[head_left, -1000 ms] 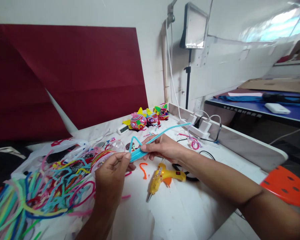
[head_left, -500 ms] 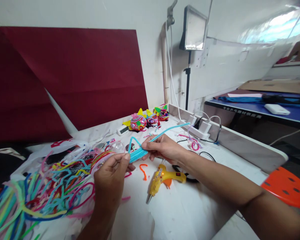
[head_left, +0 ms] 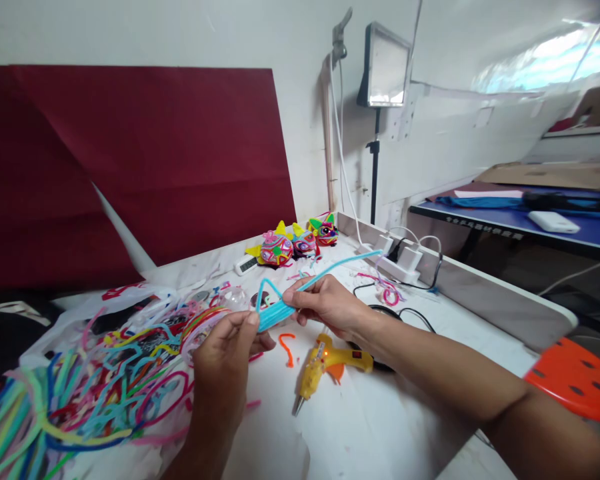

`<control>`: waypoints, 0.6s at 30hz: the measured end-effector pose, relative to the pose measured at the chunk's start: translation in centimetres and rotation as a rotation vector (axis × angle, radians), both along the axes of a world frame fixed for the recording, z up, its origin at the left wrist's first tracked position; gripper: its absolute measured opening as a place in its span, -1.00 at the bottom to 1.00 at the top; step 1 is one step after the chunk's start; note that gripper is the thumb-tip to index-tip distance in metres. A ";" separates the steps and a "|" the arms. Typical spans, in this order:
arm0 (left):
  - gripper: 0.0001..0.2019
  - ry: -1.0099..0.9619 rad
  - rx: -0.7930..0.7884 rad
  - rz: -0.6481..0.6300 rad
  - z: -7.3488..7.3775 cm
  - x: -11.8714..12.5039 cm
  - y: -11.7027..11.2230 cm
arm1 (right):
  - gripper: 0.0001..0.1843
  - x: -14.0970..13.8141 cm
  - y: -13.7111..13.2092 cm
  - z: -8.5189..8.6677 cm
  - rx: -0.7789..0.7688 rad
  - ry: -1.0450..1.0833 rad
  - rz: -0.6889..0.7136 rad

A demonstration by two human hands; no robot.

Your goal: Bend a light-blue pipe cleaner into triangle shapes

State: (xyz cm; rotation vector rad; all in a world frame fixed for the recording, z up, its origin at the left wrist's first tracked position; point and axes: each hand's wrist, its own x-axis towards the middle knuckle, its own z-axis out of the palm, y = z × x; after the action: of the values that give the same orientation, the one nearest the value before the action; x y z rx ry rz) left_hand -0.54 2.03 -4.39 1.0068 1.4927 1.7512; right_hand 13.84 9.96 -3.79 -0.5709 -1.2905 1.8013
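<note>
Between both hands, above the white table, is a light-blue pipe cleaner folded into several parallel rows, with a pointed loop standing up from it. My left hand pinches the near left end of the folded rows between thumb and fingers. At the right end my right hand is closed on the same pipe cleaner, and a long loose tail runs from it to the upper right. Below the hands lies a yellow hot glue gun, nozzle toward me, a small light glowing on it. Beside it is a short orange pipe cleaner piece.
A tangled heap of coloured pipe cleaners covers the table's left side. Several decorated round figures stand at the back, next to a small digital timer. A power strip with cables runs along the right rim. An orange stool is at right.
The view has tilted slightly, so the scene sits a little lower. Both hands keep hold of the blue pipe cleaner; my left hand's fingers have shifted slightly beneath it.
</note>
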 end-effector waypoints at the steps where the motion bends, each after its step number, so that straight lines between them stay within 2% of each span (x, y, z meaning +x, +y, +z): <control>1: -0.79 -0.035 -0.002 -0.030 0.1 0.1 -0.1 | -0.69 0.0 -0.1 0.0 -0.002 0.002 -0.011; 6: -0.76 -0.158 -0.011 -0.145 0.6 0.4 -0.4 | -0.69 -0.1 -0.4 0.2 -0.006 0.010 -0.037; 11: -0.77 -0.137 -0.028 -0.101 0.3 0.5 -0.3 | -0.71 -0.1 -0.4 0.0 0.023 -0.008 -0.026; 18: -0.80 -0.089 -0.015 -0.116 -0.4 0.0 -0.1 | -0.69 -0.2 -0.7 0.1 0.037 -0.027 -0.050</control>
State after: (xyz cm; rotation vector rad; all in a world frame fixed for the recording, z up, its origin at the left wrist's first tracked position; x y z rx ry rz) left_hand -0.49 1.96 -4.76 0.9745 1.3631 1.6784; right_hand 13.62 9.31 -3.69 -0.6040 -1.3133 1.7306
